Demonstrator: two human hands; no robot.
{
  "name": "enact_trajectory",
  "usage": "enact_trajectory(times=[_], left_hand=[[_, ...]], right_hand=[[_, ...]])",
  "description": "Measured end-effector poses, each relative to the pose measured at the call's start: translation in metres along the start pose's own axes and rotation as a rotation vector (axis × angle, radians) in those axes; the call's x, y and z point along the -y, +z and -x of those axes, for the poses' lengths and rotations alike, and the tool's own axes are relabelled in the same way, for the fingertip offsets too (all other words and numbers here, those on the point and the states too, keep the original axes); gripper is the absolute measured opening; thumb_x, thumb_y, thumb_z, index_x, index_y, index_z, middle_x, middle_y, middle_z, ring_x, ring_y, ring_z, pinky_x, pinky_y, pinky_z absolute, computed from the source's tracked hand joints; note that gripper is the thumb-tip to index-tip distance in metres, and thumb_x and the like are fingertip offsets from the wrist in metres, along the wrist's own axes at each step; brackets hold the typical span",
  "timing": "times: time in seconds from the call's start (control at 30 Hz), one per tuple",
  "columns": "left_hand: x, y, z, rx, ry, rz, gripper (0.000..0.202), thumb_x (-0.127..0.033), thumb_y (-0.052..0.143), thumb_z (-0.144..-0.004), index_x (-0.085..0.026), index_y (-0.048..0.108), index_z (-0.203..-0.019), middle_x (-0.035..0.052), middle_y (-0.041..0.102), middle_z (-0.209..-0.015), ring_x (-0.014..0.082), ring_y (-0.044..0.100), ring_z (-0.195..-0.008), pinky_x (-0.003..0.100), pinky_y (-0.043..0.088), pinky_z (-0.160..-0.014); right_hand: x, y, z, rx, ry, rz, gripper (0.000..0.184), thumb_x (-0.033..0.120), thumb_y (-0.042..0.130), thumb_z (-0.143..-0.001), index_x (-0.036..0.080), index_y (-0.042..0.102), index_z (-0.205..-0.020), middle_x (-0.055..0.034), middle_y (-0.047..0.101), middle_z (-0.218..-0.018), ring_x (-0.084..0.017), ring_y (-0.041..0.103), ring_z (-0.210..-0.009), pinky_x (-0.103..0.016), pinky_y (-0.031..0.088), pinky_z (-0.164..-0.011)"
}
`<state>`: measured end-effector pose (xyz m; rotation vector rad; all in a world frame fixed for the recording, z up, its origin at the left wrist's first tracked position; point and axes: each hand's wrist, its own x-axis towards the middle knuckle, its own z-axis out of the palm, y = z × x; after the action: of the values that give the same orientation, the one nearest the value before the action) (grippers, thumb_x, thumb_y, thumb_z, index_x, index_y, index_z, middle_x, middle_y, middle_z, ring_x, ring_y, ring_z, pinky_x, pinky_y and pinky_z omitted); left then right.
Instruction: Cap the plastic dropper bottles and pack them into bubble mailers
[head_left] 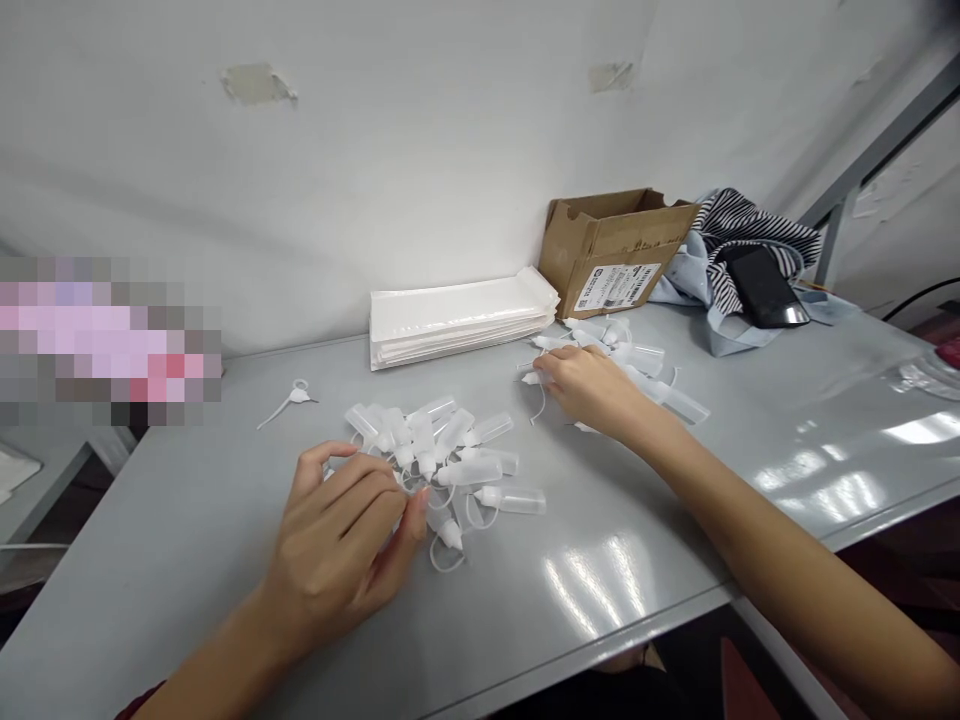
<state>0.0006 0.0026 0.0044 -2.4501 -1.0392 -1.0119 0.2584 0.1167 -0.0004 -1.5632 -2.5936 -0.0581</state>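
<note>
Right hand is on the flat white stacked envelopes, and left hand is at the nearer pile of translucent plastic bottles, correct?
No: the head view shows the right hand at the farther pile of translucent plastic bottles, not on the flat white stacked envelopes; the left hand is at the nearer pile.

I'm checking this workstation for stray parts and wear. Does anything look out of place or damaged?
Yes: one white cap-like piece with a ringed strap lies by itself on the grey table, apart from the clustered bottles. On the wall behind, two ragged patches look like torn tape remnants.
</note>
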Motion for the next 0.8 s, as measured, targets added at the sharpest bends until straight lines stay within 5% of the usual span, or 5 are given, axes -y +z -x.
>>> enact_trajectory(times=[0.17,0.27,0.33,0.57,0.8], left_hand=[[0.000,-0.001,-0.001,-0.029,-0.036,-0.008,0.019,-0.005,0.059,-0.079,-0.016,0.052,-0.066,-0.0027,0.057,-0.058,0.0127,0.056,-0.057,0.035,0.041,-0.074],[0.001,0.002,0.000,-0.013,-0.089,-0.005,0.004,-0.010,0.058,-0.083,-0.014,0.057,-0.083,0.0000,0.061,-0.068,0.0146,0.058,-0.064,0.034,0.041,-0.074],[0.002,0.004,0.002,0.036,-0.123,-0.003,0.014,-0.015,0.057,-0.085,-0.012,0.057,-0.098,0.0023,0.062,-0.075,0.0158,0.058,-0.069,0.032,0.041,-0.071],[0.002,0.008,0.008,0.123,-0.196,0.051,0.030,-0.025,0.051,-0.091,-0.015,0.048,-0.119,0.0027,0.062,-0.085,0.0156,0.057,-0.074,0.030,0.041,-0.071],[0.002,0.009,0.006,0.119,-0.205,0.104,0.011,-0.017,0.049,-0.092,-0.018,0.053,-0.102,0.0017,0.065,-0.084,0.0147,0.059,-0.076,0.030,0.042,-0.072]], right_hand=[[0.009,-0.007,0.003,-0.170,-0.031,-0.149,0.025,0.010,0.058,-0.083,0.009,0.059,-0.108,-0.0127,0.063,-0.104,-0.023,0.060,-0.093,-0.032,0.045,-0.076],[0.022,-0.012,0.010,-0.407,-0.153,-0.462,0.019,0.012,0.062,-0.081,0.013,0.059,-0.100,-0.0087,0.062,-0.097,-0.019,0.059,-0.087,-0.030,0.048,-0.075],[0.032,-0.014,0.016,-0.486,-0.224,-0.618,0.016,0.014,0.062,-0.082,0.014,0.059,-0.098,-0.0072,0.061,-0.093,-0.018,0.059,-0.086,-0.031,0.049,-0.076],[0.057,-0.019,0.029,-0.449,-0.279,-0.848,0.015,0.017,0.061,-0.084,0.016,0.057,-0.099,-0.0056,0.058,-0.091,-0.017,0.056,-0.084,-0.032,0.049,-0.073],[0.063,-0.015,0.033,-0.377,-0.298,-0.988,0.017,0.018,0.060,-0.085,0.017,0.055,-0.101,-0.0050,0.058,-0.091,-0.016,0.056,-0.084,-0.034,0.051,-0.078]])
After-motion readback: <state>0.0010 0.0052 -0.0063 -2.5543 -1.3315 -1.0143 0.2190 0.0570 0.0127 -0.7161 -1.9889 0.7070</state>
